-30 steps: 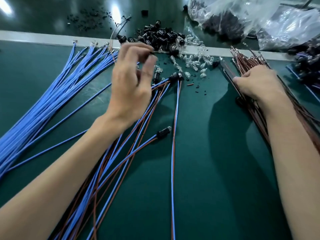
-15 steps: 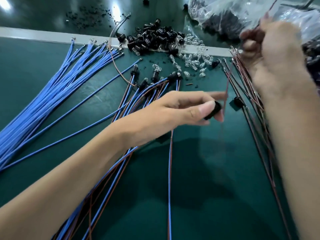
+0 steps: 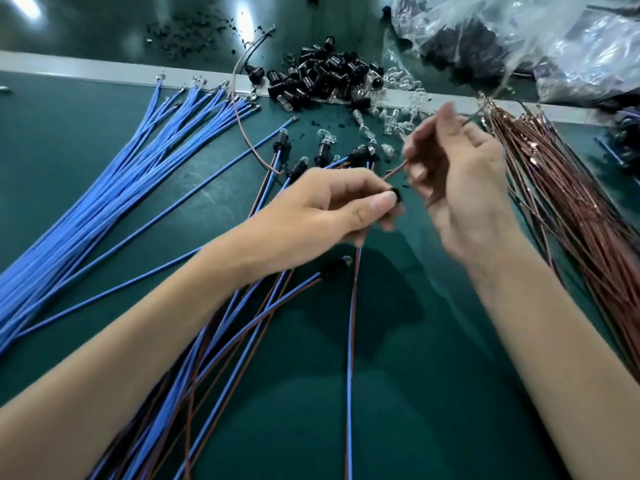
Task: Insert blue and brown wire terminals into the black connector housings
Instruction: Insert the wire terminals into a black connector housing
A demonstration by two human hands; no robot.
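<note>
My left hand (image 3: 325,213) pinches a small black connector housing (image 3: 396,195) between thumb and fingers above the middle of the green mat. Just to its right, my right hand (image 3: 460,188) pinches a brown wire (image 3: 394,169) whose end points down-left toward the housing. A gap still shows between wire tip and housing. Loose blue wires (image 3: 104,202) fan out on the left. A bundle of brown wires (image 3: 568,216) lies on the right. A heap of black housings (image 3: 329,77) sits at the back centre.
Finished blue-and-brown wire pairs with housings (image 3: 277,306) lie under my left forearm. Clear small bulbs (image 3: 394,119) are scattered near the heap. Plastic bags of parts (image 3: 519,39) sit at the back right. A pale strip (image 3: 104,76) crosses the bench.
My right hand has come down and left from the brown bundle with one brown wire, close to my left hand. My left hand keeps the black housing and has shifted slightly.
</note>
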